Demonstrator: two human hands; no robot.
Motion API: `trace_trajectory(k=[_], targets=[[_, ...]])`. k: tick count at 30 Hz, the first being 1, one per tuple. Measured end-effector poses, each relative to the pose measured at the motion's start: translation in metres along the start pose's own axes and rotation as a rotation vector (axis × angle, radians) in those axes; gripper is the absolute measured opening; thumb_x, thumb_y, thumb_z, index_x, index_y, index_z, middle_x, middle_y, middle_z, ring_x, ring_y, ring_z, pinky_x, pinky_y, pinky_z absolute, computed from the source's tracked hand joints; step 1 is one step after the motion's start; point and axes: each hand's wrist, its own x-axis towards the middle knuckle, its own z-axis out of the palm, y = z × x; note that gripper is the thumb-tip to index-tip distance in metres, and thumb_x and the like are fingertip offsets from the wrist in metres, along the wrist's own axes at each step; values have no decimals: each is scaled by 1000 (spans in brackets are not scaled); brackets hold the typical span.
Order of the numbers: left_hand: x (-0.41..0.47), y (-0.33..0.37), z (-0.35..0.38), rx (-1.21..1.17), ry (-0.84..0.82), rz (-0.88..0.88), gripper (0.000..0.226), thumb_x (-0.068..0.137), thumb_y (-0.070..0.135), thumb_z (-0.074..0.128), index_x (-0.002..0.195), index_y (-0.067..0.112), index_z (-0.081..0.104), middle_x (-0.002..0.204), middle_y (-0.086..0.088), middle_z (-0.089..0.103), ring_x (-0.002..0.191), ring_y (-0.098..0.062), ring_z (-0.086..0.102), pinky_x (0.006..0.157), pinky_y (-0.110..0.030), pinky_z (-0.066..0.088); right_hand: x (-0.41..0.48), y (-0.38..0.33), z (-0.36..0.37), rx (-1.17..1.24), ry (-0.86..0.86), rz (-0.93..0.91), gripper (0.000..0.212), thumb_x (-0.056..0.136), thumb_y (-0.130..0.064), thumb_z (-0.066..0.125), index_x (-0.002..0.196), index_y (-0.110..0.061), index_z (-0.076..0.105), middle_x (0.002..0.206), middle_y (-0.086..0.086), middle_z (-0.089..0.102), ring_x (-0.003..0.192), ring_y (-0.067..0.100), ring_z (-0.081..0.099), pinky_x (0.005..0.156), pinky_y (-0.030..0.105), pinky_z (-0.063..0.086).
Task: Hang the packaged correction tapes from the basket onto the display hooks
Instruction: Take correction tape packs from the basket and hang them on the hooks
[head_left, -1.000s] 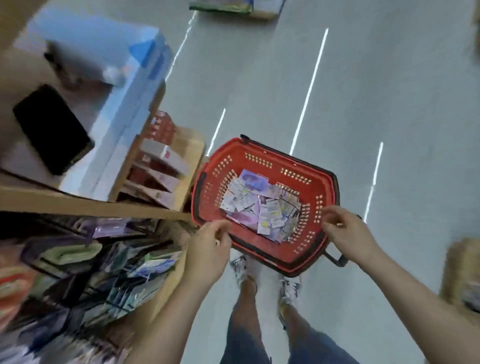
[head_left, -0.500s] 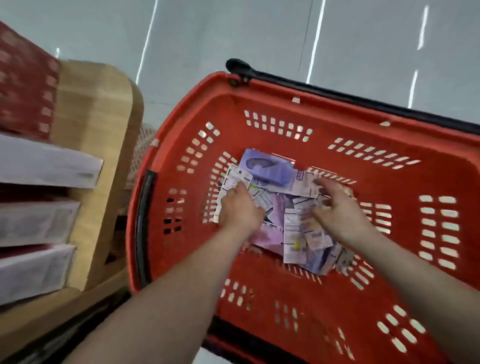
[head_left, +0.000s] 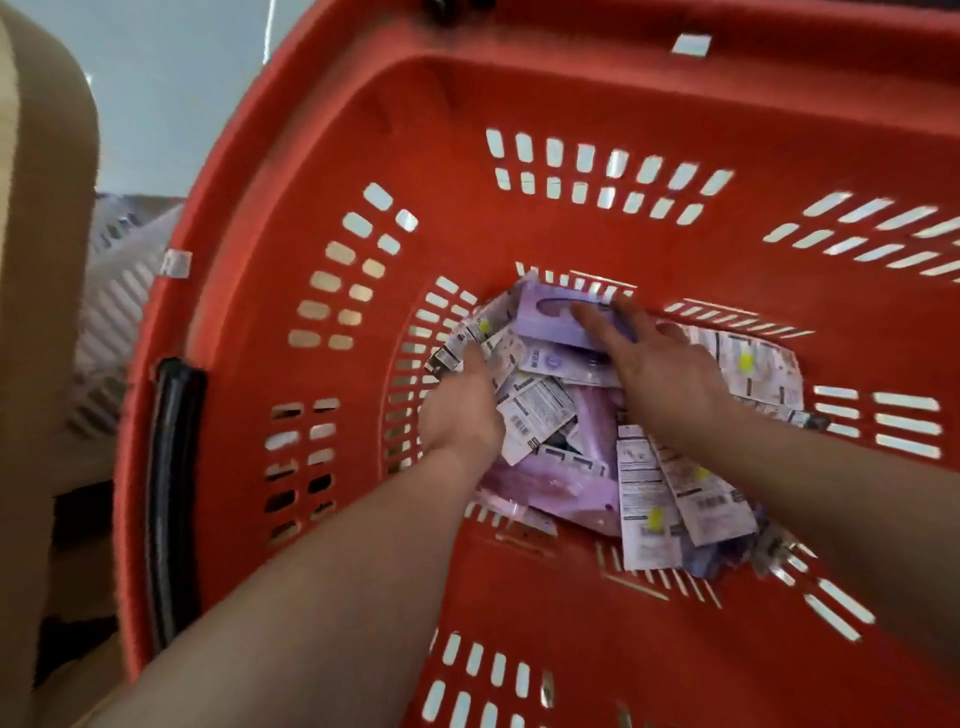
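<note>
The red basket (head_left: 322, 156) fills the view. A loose pile of packaged correction tapes (head_left: 670, 499), purple fronts and white printed backs, lies on its bottom. My left hand (head_left: 460, 410) is at the pile's left edge, its fingers curled down among white-backed packs (head_left: 535, 410), the fingertips hidden. My right hand (head_left: 660, 364) lies on the far side of the pile. Its straight fingers rest flat on a purple pack (head_left: 545, 325). No display hooks are in view.
A rounded wooden shelf end (head_left: 41, 260) stands close on the left of the basket. A black handle grip (head_left: 174, 493) sits on the basket's left rim. Something white and slotted (head_left: 119, 291) shows between shelf and basket. Pale floor (head_left: 182, 78) lies beyond.
My hands went from the basket's rim down into the pile. The view has closed in on the basket. My right hand has slid further over the purple pack.
</note>
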Motion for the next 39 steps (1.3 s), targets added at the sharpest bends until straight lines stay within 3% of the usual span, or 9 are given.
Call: trace_trajectory(k=[8,11,15,18,23,27,30,34,39], targets=[[-31,-6,-6,-745,-34,-364,17,83,22,72,94,10,69,92,-12,73,83,-33,69,71,-40,57,-28,24,-38,309,-10,127,47,97,-30,56,139,-14,43,116,23,65,103,45,62,74,40,44],[-54,6,-14,-1181,-258,-462,22,87,21,71,105,8,69,96,-18,74,81,-39,72,63,-61,58,-51,22,-42,590,-153,218,38,99,-31,56,131,-11,53,110,17,64,97,36,63,73,35,42],[-69,34,-29,-1614,-594,-468,38,94,23,60,128,8,62,121,-21,68,104,-43,66,52,-42,59,-81,9,-31,1396,-211,584,27,99,-22,59,123,-9,61,99,12,72,78,28,69,73,45,59],[-76,53,-27,-1797,-553,-427,44,93,15,60,137,11,52,122,-16,68,105,-37,68,70,-50,61,-95,6,-20,1621,-273,631,28,95,-9,63,123,-9,57,103,14,75,91,32,73,89,57,55],[-81,64,-24,-1706,-571,-323,61,86,3,69,137,24,44,112,-6,73,91,-28,73,75,-53,59,-103,8,-24,1553,-301,546,48,87,4,68,127,-17,53,106,11,75,96,29,73,88,46,58],[-85,65,-32,-1611,-647,-208,35,85,2,68,117,15,64,98,-5,75,75,-19,73,58,-32,58,-101,9,-31,1481,-320,491,49,79,10,68,121,-14,57,113,10,72,102,29,70,95,50,55],[-84,60,-36,-1550,-667,-163,28,78,12,72,106,15,69,92,-7,75,74,-21,72,65,-38,61,-99,10,-35,1599,-298,480,52,80,13,58,124,-15,60,103,5,75,93,22,72,86,42,58],[-83,54,-46,-1433,-651,-170,20,85,18,70,104,14,69,89,-11,74,68,-27,71,48,-38,57,-102,9,-46,1854,-395,402,52,76,-15,74,125,-24,61,111,6,74,89,23,72,70,41,59],[-90,58,-44,-1152,-714,-52,4,90,19,69,87,17,70,75,-1,75,63,-13,72,48,-21,53,-94,0,-39,1816,-99,639,57,78,-22,79,129,-22,53,105,2,76,80,20,75,61,38,60]])
